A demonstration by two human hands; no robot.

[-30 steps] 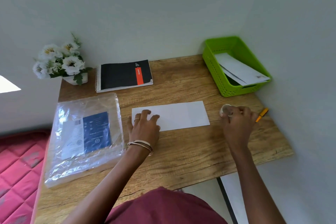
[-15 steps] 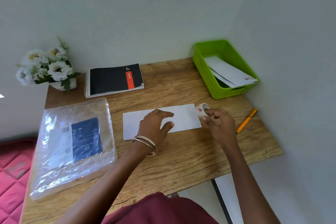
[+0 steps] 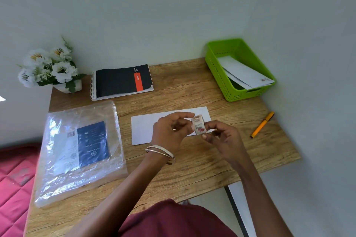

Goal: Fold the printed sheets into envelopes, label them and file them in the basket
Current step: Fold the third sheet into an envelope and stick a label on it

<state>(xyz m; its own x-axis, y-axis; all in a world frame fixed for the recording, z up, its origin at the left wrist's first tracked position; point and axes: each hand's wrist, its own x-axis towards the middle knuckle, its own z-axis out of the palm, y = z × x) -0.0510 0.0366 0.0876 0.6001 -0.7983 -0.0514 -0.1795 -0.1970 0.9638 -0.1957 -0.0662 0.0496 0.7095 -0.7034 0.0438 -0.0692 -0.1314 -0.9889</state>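
— Wooden desk (image 3: 192, 167), corner of a pale room: your reading?
— I note the envelope (image 3: 154, 127) lying flat mid-desk, basket (image 3: 217, 69) at the far right, presumably for filing. Both hands hover above the envelope: left hand (image 3: 169, 132) and right hand (image 3: 223, 138) pinch a small sticker roll (image 3: 199, 126) between curled fingertips.

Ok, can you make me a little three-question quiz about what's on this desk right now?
1. True or false: the green basket already has envelopes in it.
2. What do both hands hold above the white envelope: A) the orange pen, B) a small roll of patterned tape, C) the notebook?
3. Which hand wears bangles?

Key: 1 true. 2 B. 3 the left hand; the right hand is bare.
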